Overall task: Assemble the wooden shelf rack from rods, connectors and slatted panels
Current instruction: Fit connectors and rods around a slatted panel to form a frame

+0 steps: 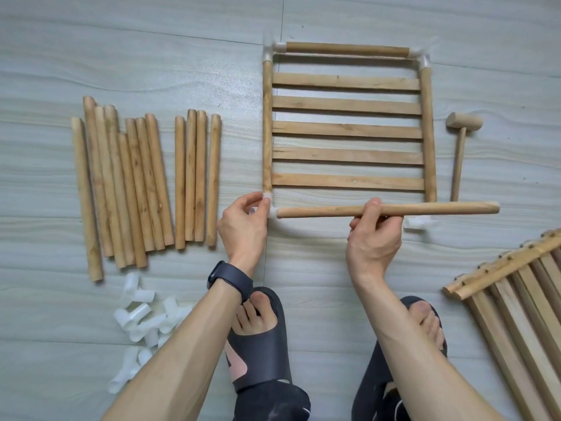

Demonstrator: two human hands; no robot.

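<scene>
The shelf frame lies flat on the floor [328,287] at about 1 o'clock, just ahead of the person's feet. Its slatted panel [347,130] sits between a left side rod [267,132] and a right side rod [428,138], and a far rod [346,50] closes the 12 o'clock edge through white corner pieces.

The near edge is the step in hand. The right hand [375,238] has its fingers curled round the near rod [318,211] near its middle and holds it level, its left tip at the mouth of the corner connector [273,213]. The left hand [243,229] pinches that connector between thumb and fingers, probably to keep the socket from turning as the rod goes in.

The rod's right end overhangs the right side rod, so it looks not yet seated. A loose connector [419,223] waits on the floor just below that end, likely for the last corner.

A wooden mallet [458,159] lies at 3 o'clock just beside the frame, handy for tapping joints tight. Spare rods [136,189] lie in a row at 9 o'clock, a heap of white connectors [142,317] at 7 o'clock, and stacked slatted panels [522,299] at 4 o'clock, all within reach.
</scene>
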